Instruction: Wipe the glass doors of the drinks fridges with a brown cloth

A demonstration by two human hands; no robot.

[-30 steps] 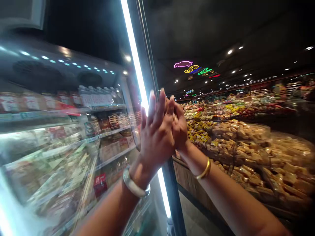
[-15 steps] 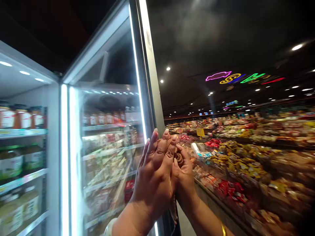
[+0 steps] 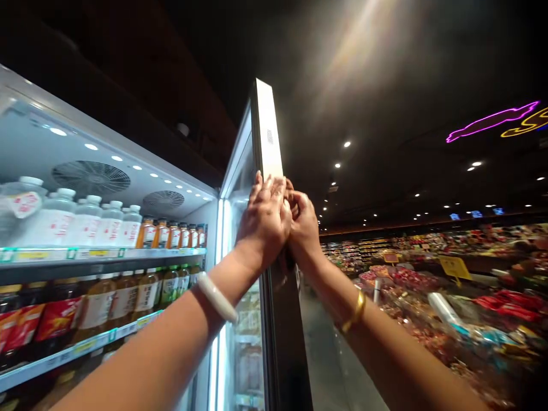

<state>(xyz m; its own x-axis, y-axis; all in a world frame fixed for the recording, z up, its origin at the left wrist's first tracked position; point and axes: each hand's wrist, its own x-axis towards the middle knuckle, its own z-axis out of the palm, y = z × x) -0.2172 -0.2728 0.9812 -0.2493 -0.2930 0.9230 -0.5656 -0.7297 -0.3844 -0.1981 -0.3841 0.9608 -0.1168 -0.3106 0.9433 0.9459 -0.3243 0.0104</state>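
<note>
My left hand (image 3: pixel 266 220) lies against the edge of a glass cooler door (image 3: pixel 269 125), its fingers stretched upward and slightly bent. Close beside it, touching it, is my right hand (image 3: pixel 306 220), with thumb and fingers curled together. A brown braided cord, plain between the hands a moment ago, is now mostly hidden by the fingers. A white bangle (image 3: pixel 217 298) sits on my left wrist and a gold bracelet (image 3: pixel 356 311) on my right. The door stands swung out from the cooler, edge towards me.
On the left, cooler shelves (image 3: pixel 98 254) carry clear bottles (image 3: pixel 88 222), amber bottles (image 3: pixel 160 233) and dark bottles with red labels (image 3: pixel 55 317). To the right, past a grey floor (image 3: pixel 329 342), are display bins of packaged goods (image 3: pixel 428 319) with a yellow sign (image 3: pixel 454 268).
The view has swung left and drawn back, showing more of the cooler's inside and the door's top corner. Both hands now reach higher on the door edge, arms stretched further.
</note>
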